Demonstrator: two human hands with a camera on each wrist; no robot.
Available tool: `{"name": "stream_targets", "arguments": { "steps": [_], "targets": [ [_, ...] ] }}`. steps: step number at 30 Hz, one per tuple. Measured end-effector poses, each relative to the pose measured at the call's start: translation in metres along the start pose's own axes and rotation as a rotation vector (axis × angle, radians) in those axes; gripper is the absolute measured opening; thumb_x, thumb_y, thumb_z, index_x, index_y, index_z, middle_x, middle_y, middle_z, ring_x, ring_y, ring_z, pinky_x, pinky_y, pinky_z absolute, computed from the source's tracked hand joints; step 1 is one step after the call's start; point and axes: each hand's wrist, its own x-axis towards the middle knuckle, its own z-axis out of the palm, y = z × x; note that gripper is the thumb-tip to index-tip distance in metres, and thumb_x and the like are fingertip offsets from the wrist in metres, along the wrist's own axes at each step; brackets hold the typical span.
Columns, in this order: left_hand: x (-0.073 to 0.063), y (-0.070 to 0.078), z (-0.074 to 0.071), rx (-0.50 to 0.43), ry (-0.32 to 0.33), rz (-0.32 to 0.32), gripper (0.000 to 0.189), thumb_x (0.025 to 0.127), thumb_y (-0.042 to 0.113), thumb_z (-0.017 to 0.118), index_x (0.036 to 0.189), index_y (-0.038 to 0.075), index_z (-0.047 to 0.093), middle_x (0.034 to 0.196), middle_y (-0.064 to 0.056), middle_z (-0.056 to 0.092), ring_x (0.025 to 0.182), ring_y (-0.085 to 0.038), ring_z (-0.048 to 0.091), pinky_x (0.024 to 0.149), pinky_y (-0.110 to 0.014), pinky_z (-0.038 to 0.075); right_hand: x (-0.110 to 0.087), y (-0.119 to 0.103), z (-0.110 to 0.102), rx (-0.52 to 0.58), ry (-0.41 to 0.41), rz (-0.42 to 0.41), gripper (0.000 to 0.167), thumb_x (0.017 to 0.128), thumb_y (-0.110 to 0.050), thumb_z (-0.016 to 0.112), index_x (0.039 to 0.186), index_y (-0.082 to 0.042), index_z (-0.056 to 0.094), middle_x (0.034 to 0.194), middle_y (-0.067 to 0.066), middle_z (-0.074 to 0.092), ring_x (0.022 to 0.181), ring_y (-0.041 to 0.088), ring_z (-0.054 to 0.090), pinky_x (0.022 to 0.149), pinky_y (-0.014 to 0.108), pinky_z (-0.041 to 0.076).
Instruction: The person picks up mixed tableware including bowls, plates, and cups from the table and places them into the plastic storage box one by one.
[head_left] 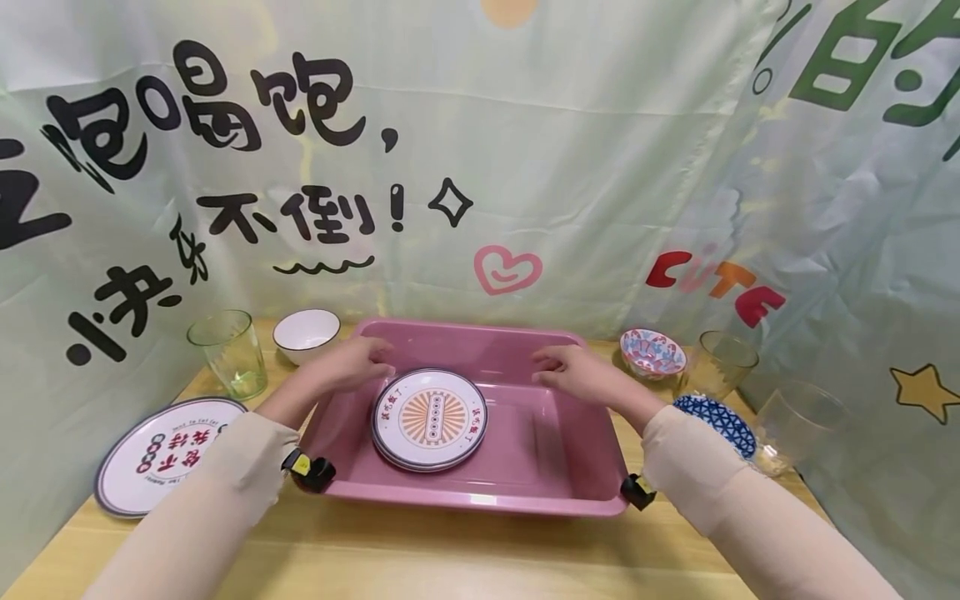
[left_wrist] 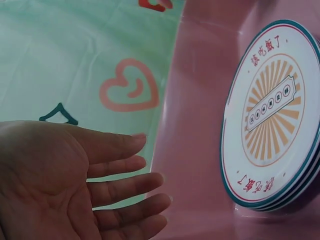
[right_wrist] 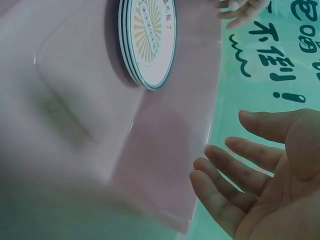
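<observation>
A pink rectangular basin [head_left: 480,500] sits on the table, with a small stack of round white plates [head_left: 430,421] in its left half. The top plate bears an orange ray pattern and red lettering. Over the basin's left side hangs my left hand [head_left: 358,364], its fingers extended and holding nothing. My right hand [head_left: 579,373] is above the right part of the basin, also without anything in it, its fingers loosely bent. In the left wrist view the left hand [left_wrist: 95,185] is apart from the plates. The right wrist view shows the right hand [right_wrist: 265,175] apart from them too.
To the left stand a large white plate [head_left: 161,467], a green glass [head_left: 236,358] and a white bowl [head_left: 306,332]. On the right are a patterned bowl [head_left: 651,354], an amber glass [head_left: 716,367], a blue patterned dish [head_left: 716,425] and a clear glass [head_left: 795,425]. Printed curtains surround the table.
</observation>
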Motion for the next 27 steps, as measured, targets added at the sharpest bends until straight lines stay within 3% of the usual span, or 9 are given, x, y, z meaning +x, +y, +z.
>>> {"name": "stream_targets", "arguments": {
  "steps": [7,18,27],
  "targets": [
    [-0.016,-0.011,-0.004,-0.095,0.037,0.061,0.044,0.098,0.015,0.059,0.132,-0.011,0.051,0.123,-0.028,0.060,0.115,-0.041,0.057,0.099,-0.052,0.045,-0.016,0.008,-0.010,-0.034,0.053,0.025,0.040,0.099,-0.023,0.059,0.135,-0.005,0.056,0.127,0.019,0.061,0.116,0.036,0.057,0.094,0.050,0.049],
    [-0.042,-0.028,-0.014,-0.164,0.164,0.065,0.040,0.098,0.016,0.060,0.131,-0.005,0.056,0.117,-0.022,0.065,0.112,-0.043,0.059,0.096,-0.055,0.045,-0.039,0.032,-0.017,-0.015,0.130,0.055,0.044,0.100,-0.025,0.057,0.138,-0.004,0.054,0.124,0.019,0.062,0.110,0.039,0.060,0.088,0.050,0.052],
    [-0.058,-0.048,-0.005,-0.244,0.202,0.016,0.046,0.100,0.026,0.059,0.137,-0.001,0.053,0.129,-0.023,0.059,0.115,-0.042,0.057,0.099,-0.058,0.042,-0.052,0.055,-0.007,0.054,0.160,0.085,0.047,0.100,-0.025,0.058,0.138,0.002,0.051,0.135,0.024,0.053,0.109,0.038,0.061,0.084,0.045,0.055]
  ]
}}
